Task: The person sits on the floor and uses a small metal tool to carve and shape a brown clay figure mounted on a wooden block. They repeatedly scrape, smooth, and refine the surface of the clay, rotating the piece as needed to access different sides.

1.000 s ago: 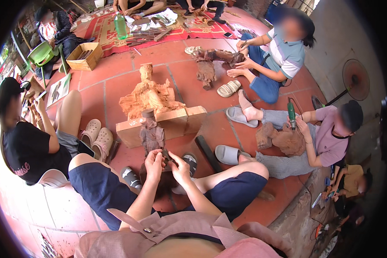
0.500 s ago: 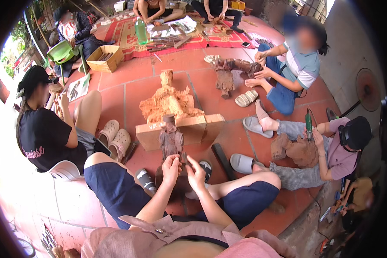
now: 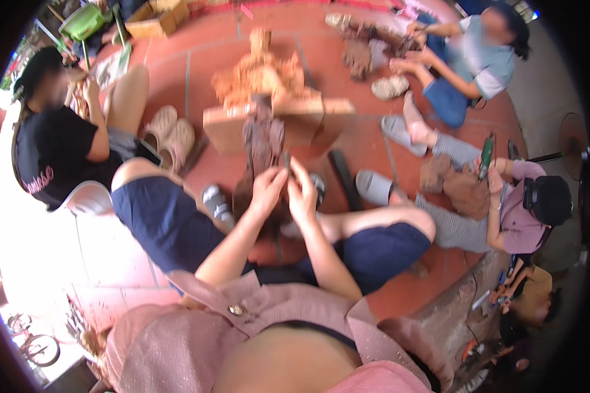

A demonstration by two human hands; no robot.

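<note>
A dark brown carved wooden figure (image 3: 262, 141) stands upright on the red tile floor between my knees. My left hand (image 3: 267, 188) grips its lower left side. My right hand (image 3: 301, 190) is closed against the figure's right side, and a thin dark tool tip (image 3: 286, 159) shows between my two hands; which hand holds it is unclear. Behind the figure a larger pale orange carving (image 3: 262, 72) sits on a wooden block base (image 3: 224, 126).
A person in black (image 3: 59, 150) sits at the left beside tan clogs (image 3: 169, 134). At the right, a person in pink (image 3: 518, 216) works a carving (image 3: 462, 190) with a green power tool (image 3: 486, 156). Another person (image 3: 472, 59) sits at the far right. Grey sandals (image 3: 373, 187) lie nearby.
The view has dipped and closed in on the figure. My hands have stayed together on its lower part, shifting slightly upward along it.
</note>
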